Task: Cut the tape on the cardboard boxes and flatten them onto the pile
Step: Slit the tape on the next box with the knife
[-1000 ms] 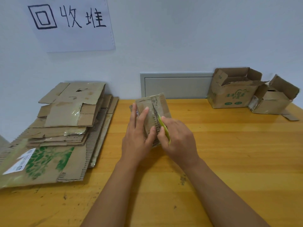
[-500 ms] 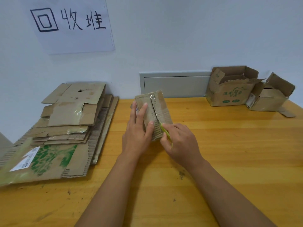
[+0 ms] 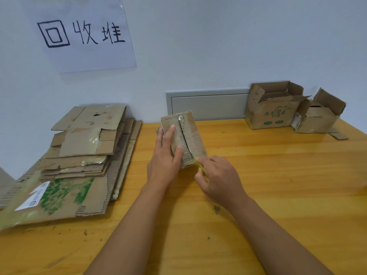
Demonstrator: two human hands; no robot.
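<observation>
Both hands on small box (image 3: 190,135) — right hand (image 3: 220,177) grips cutter (image 3: 200,167).

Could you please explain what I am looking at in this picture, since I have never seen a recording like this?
There is no machine here: a person wears a camera on the head, so the picture looks forward and down at their own two hands. The left hand lies with straight fingers on a small taped cardboard box standing on the wooden table. The right hand grips a yellow-green cutter at the box's near end, where the taped seam shows a slit. On the left lies a pile of flattened cardboard. Two open boxes wait at the back right, and a handwritten paper sign hangs on the wall.
</observation>
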